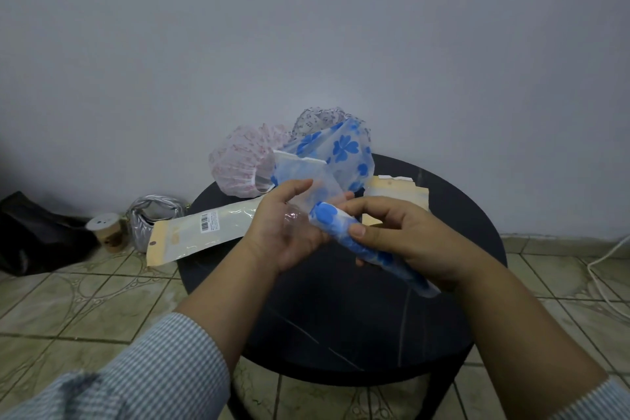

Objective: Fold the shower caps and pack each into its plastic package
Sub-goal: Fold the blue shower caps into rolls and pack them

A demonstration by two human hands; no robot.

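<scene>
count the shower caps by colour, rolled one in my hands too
blue flower shower caps: 2, the rolled cap held in both hands and a loose cap on the table
pink shower cap: 1
grey patterned shower cap: 1
total: 4

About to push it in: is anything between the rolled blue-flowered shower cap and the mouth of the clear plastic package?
Nothing visible blocks it. The right hand grips the rolled blue-flowered shower cap, its end at the clear plastic package held by the left hand. Whether the mouth is spread open is unclear.
</scene>
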